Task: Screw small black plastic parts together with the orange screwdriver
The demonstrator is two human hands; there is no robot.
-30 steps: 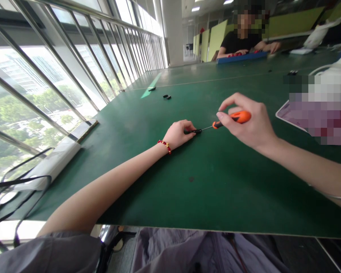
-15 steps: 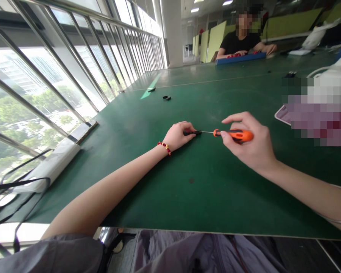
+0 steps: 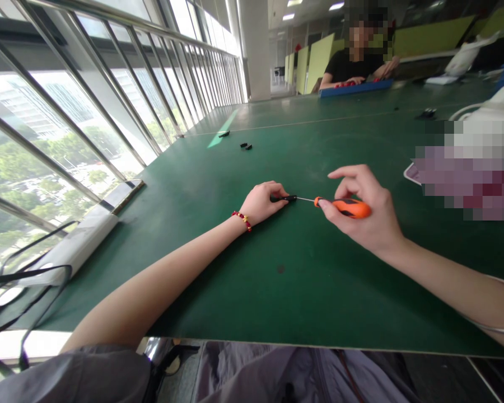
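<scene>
My left hand (image 3: 264,202) rests on the green table and pinches a small black piece (image 3: 289,198), whose kind I cannot make out. Most of that piece lies behind the fingers. In my right hand (image 3: 367,207) is a screwdriver with an orange and black handle (image 3: 358,209), held level. Its thin metal shaft (image 3: 306,199) points left, and the tip meets the right end of the black piece. The thumb lies along the handle, while the index finger is raised off it.
Small black parts (image 3: 246,146) and another black piece (image 3: 224,134) lie farther back on the table (image 3: 235,296). A metal railing (image 3: 151,84) runs along the left. A person (image 3: 353,67) sits across, behind a blue tray (image 3: 357,89). A white power strip (image 3: 75,246) lies at the left edge.
The screwdriver handle has turned a little and tilted slightly down at its right end. My right hand has shifted slightly left. My left hand keeps its pinch on the black piece.
</scene>
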